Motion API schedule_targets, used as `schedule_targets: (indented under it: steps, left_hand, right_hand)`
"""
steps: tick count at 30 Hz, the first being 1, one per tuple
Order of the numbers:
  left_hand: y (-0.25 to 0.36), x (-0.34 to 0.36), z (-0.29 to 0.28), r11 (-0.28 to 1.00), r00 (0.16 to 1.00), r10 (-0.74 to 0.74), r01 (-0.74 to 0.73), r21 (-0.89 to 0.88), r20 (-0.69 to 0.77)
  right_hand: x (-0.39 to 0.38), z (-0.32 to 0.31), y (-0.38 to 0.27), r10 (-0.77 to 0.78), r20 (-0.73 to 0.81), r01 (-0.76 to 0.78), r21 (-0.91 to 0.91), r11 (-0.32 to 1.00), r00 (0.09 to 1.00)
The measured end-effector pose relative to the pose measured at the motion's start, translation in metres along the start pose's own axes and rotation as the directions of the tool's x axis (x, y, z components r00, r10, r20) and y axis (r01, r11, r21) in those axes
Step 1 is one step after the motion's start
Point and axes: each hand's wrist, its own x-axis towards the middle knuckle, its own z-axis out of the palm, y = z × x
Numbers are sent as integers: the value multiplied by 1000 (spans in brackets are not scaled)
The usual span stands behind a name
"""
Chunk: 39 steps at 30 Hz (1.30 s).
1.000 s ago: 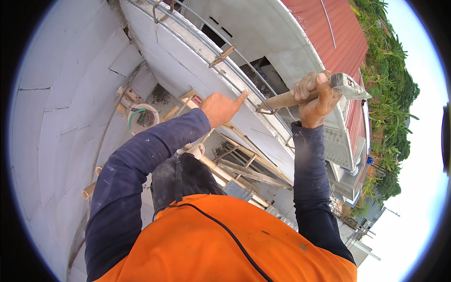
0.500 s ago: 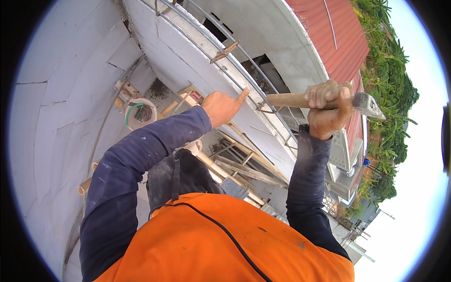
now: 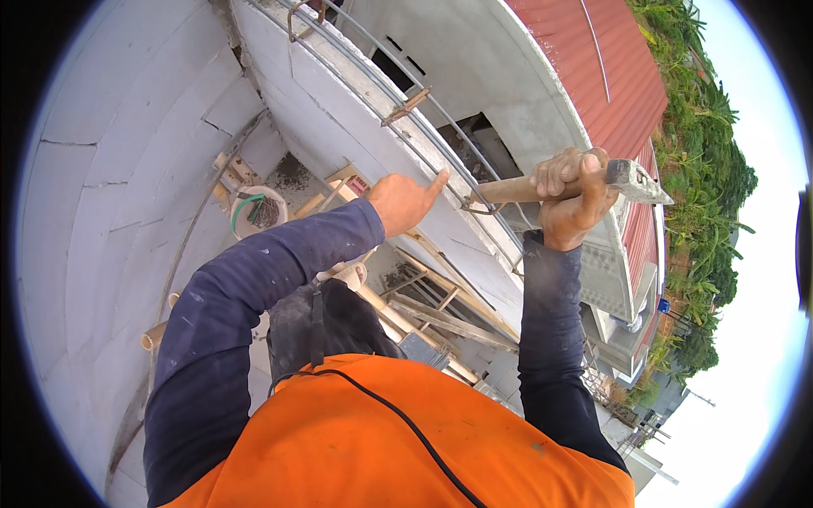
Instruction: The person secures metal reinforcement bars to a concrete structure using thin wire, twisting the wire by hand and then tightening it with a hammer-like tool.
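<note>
My right hand (image 3: 569,190), raised at the right, is closed round the wooden handle of a hammer (image 3: 512,190). The metal head (image 3: 637,180) sticks out past my thumb toward the right. The handle's free end is near a bent tie (image 3: 485,208) on the steel bars. My left hand (image 3: 405,203) is by the near side of the block wall (image 3: 470,241), its index finger stretched toward the bars and its other fingers mostly hidden. Nothing shows in it. Parallel reinforcing bars (image 3: 373,106) run along the wall's top, with a rusty tie (image 3: 406,107) across them.
Below, at the left, stands a white bucket (image 3: 240,222) with green and dark material in it. Timber pieces (image 3: 453,317) lie under my arms. A pale block wall (image 3: 93,195) rises at the left. Beyond the bars are a grey building wall (image 3: 474,59) and a red roof (image 3: 601,76).
My right hand and the hammer have moved slightly left and down in the picture. The handle's end now sits closer to the bent tie. The left hand keeps its pointing pose.
</note>
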Motion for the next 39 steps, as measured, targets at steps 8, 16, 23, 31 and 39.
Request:
schedule_targets:
  steps: [8, 16, 23, 31, 39]
  left_hand:
    - [2, -3, -1, 999, 1000, 9, -8, -34, 29]
    - [1, -8, -5, 997, 999, -37, 39, -73, 27]
    - [4, -12, 9, 999, 999, -21, 22, -27, 26]
    - [1, -5, -3, 1000, 1000, -8, 8, 11, 28]
    - [5, 2, -6, 1000, 995, 3, -6, 22, 99]
  right_hand:
    - [-17, -3, 13, 85, -3, -85, -38, 996, 996]
    - [-12, -1, 14, 23, 2, -23, 2, 1000, 1000]
    - [-4, 9, -8, -2, 10, 1, 98, 995, 1000]
    - [0, 10, -15, -99, 86, 85, 155, 984, 991]
    - [-15, 0, 10, 48, 19, -49, 42, 998, 999]
